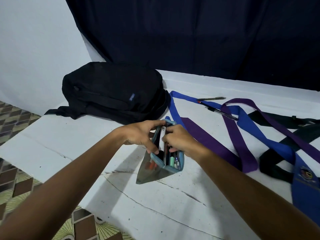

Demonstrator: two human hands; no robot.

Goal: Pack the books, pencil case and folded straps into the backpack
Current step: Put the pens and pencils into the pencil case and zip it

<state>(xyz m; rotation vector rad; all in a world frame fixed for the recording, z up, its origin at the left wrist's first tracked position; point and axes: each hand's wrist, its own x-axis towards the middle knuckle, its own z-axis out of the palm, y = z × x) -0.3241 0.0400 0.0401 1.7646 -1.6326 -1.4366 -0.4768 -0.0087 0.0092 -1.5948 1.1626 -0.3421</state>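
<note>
A teal pencil case lies unzipped on the white table, pens and markers showing inside. My left hand grips its left rim and holds it apart. My right hand pinches a white marker that stands in the case's opening. The black backpack lies flat at the back left, its zips closed as far as I can see. To the right, a blue strap, a purple strap and a black strap sprawl unfolded across each other. No books are in view.
Two loose pens lie among the straps at the back right. A dark curtain hangs behind the table. The table's left edge drops to a patterned tiled floor.
</note>
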